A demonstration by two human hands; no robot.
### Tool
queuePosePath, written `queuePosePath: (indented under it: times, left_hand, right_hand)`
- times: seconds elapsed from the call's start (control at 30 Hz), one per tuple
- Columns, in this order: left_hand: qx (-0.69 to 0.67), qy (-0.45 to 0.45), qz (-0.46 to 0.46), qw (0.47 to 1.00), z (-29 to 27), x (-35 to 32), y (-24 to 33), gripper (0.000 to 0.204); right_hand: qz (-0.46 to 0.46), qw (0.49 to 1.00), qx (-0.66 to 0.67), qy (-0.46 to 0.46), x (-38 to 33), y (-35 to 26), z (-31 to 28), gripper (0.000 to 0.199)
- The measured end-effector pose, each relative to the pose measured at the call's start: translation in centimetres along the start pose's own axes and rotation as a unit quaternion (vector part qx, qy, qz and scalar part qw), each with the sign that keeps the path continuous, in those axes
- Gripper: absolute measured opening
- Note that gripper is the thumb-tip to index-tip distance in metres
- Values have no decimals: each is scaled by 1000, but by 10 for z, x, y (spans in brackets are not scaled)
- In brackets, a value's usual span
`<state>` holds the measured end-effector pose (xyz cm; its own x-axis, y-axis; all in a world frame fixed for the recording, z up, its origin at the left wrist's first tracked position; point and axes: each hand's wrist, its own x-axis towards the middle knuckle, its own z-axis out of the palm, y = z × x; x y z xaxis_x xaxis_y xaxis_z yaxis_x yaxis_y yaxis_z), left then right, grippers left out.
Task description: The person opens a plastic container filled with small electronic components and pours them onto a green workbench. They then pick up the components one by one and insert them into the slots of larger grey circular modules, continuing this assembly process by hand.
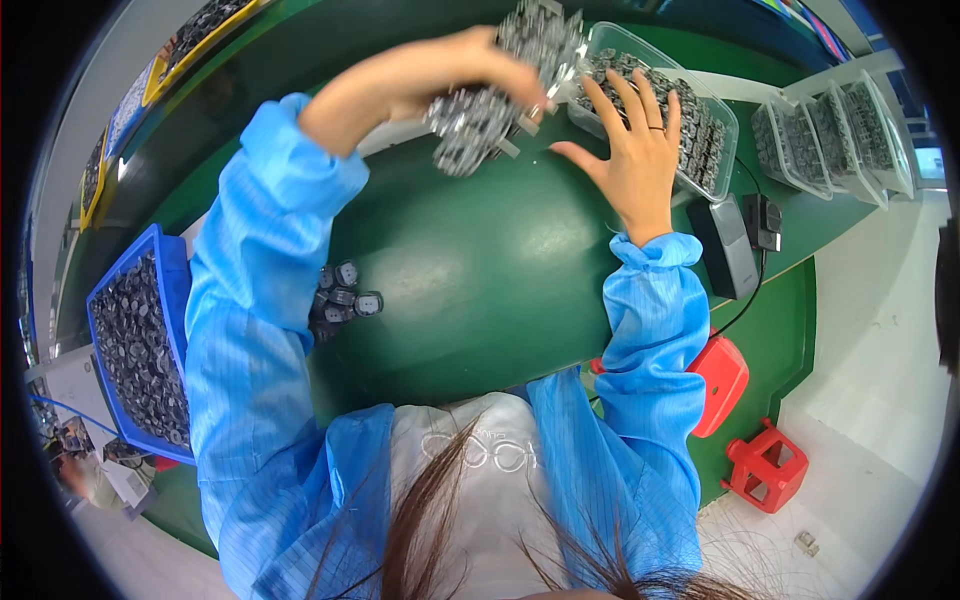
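Observation:
My left hand (470, 72) is closed around a bulky cluster of small silver-grey metal parts (545, 45) over the far side of the green table. More of the cluster shows below the hand. Motion blurs it, so the shape of single pieces cannot be made out. My right hand (640, 155) is open, its fingers spread over the near left side of a clear plastic box (733, 130), with the thumb pointing left. Rows of similar small metal parts (700, 125) fill that box. Whether the right fingertips touch the parts I cannot tell.
Several small dark parts (342, 298) lie beside my left forearm. A blue bin (178, 300) of dark pieces stands at the left, yellow bins (150, 85) behind it. More clear boxes (835, 140), a dark grey device (725, 245) and a cable are at the right. Red stools (768, 465) stand below.

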<state>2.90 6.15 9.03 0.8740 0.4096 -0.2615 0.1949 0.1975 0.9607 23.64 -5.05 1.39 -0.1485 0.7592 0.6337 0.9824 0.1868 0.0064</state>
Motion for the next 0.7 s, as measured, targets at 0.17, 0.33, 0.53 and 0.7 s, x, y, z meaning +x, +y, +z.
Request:
queuePosePath:
  times: [0.17,0.33,0.53,0.7]
  left_hand:
    - [329,11,1,944,16,-36,-56,72]
    - [490,13,71,869,47,-41,-65,78]
    - [589,47,220,777,40,-34,-83,118]
    - [630,-4,119,767,21,-64,-59,133]
  right_hand:
    - [-14,999,-21,45,-8,23,17,34]
    - [1,999,-39,34,-8,42,6,34]
    - [11,997,-74,8,1,50,-12,32]
    - [219,974,-4,-64,13,58,-1,50]
